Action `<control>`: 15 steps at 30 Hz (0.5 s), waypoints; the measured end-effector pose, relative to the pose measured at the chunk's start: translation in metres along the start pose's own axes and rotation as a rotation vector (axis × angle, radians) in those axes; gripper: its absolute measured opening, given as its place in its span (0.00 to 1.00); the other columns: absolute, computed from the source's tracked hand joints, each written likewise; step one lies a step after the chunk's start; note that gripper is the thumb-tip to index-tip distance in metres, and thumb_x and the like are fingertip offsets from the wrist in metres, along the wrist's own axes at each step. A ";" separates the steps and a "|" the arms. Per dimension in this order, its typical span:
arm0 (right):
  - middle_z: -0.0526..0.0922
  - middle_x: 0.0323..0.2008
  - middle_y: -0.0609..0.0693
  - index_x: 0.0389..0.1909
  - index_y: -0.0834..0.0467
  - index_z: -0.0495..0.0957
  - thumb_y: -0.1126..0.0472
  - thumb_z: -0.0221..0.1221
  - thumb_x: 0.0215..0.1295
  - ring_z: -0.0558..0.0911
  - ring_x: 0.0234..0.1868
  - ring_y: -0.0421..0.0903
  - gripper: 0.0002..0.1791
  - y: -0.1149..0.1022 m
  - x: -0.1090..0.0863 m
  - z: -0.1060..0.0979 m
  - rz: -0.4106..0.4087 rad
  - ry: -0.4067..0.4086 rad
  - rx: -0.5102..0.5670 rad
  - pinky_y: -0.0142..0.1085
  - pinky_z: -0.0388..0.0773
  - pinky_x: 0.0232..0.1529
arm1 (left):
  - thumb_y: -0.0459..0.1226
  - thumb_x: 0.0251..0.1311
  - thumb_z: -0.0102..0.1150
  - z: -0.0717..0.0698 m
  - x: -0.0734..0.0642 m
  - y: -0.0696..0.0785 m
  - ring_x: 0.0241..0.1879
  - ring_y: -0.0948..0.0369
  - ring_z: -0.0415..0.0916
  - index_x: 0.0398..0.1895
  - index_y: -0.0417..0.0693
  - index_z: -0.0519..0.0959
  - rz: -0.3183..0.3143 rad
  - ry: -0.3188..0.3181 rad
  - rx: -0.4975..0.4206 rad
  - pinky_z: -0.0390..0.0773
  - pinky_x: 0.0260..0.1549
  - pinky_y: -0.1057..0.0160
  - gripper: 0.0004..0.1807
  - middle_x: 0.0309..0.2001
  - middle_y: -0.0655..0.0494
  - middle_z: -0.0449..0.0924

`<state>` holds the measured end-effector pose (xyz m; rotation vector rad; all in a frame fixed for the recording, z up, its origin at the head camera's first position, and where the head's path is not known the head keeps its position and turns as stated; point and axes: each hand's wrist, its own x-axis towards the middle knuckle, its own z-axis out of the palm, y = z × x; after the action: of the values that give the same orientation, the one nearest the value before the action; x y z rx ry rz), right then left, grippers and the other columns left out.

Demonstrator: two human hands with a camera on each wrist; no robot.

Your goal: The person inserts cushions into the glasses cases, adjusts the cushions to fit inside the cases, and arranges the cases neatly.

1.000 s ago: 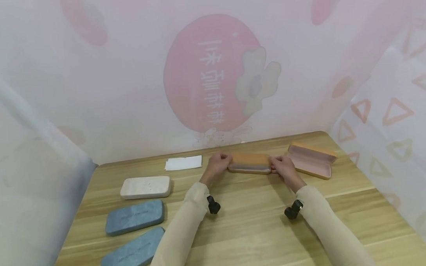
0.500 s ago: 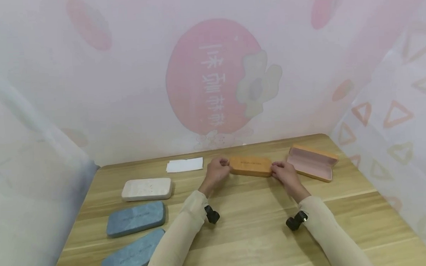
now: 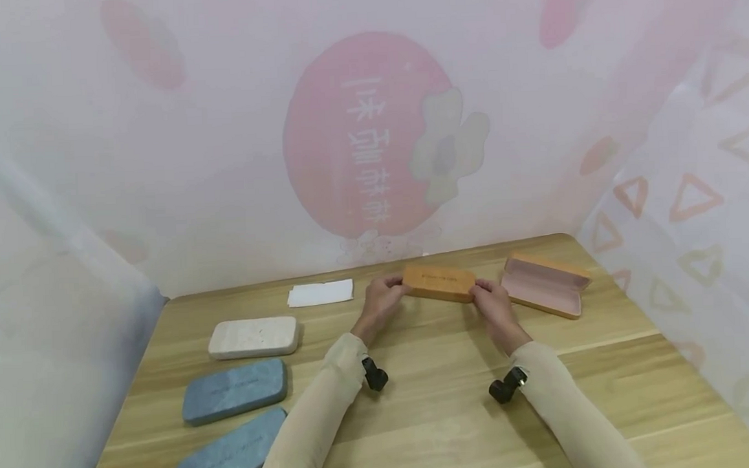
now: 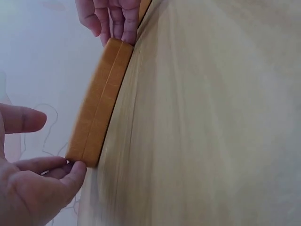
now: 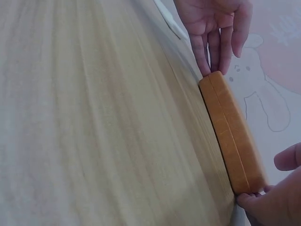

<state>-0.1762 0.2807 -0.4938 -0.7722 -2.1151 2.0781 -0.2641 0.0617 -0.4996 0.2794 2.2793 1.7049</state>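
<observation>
A closed orange glasses case (image 3: 439,283) with small lettering on its lid lies near the back of the table. My left hand (image 3: 381,300) touches its left end with the fingertips. At the right end, the fingertips of my right hand (image 3: 492,304) press against the case. Both wrist views show the thumbs lifted off the case, with fairly straight fingers at the short ends. Right beside my right hand, a second orange case (image 3: 542,288) stands open, its pinkish lining showing.
A folded white cloth or paper (image 3: 321,293) lies left of my left hand. Farther left are a cream case (image 3: 253,337), a blue case (image 3: 235,391) and another blue case (image 3: 232,451), partly behind my left sleeve. A printed wall hanging (image 3: 371,138) rises behind the table.
The lid of the orange case between my hands has come down, from partly raised to closed. Since then the case has shifted slightly toward the back, with both hands at its ends.
</observation>
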 end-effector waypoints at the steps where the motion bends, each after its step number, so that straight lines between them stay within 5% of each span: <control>1: 0.59 0.76 0.64 0.75 0.70 0.58 0.64 0.50 0.73 0.60 0.77 0.55 0.32 0.000 0.001 0.000 -0.005 0.001 0.003 0.45 0.62 0.76 | 0.38 0.61 0.63 0.000 0.001 -0.001 0.61 0.50 0.77 0.58 0.42 0.82 0.001 -0.008 -0.014 0.72 0.66 0.47 0.21 0.57 0.48 0.84; 9: 0.61 0.75 0.64 0.74 0.68 0.59 0.64 0.49 0.73 0.62 0.76 0.55 0.31 0.002 0.012 0.007 -0.016 -0.003 0.026 0.45 0.62 0.76 | 0.36 0.61 0.64 -0.004 0.012 -0.008 0.65 0.50 0.75 0.65 0.39 0.76 0.014 -0.065 -0.042 0.73 0.66 0.51 0.28 0.63 0.45 0.79; 15: 0.61 0.75 0.65 0.75 0.69 0.57 0.66 0.47 0.74 0.63 0.75 0.55 0.30 0.006 0.014 0.012 -0.030 -0.035 0.069 0.44 0.62 0.76 | 0.35 0.62 0.63 -0.007 0.010 -0.012 0.66 0.49 0.74 0.68 0.41 0.74 0.030 -0.045 -0.024 0.73 0.67 0.50 0.29 0.65 0.45 0.78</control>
<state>-0.1915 0.2752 -0.5041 -0.6963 -2.0470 2.1514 -0.2757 0.0550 -0.5102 0.3454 2.2320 1.7214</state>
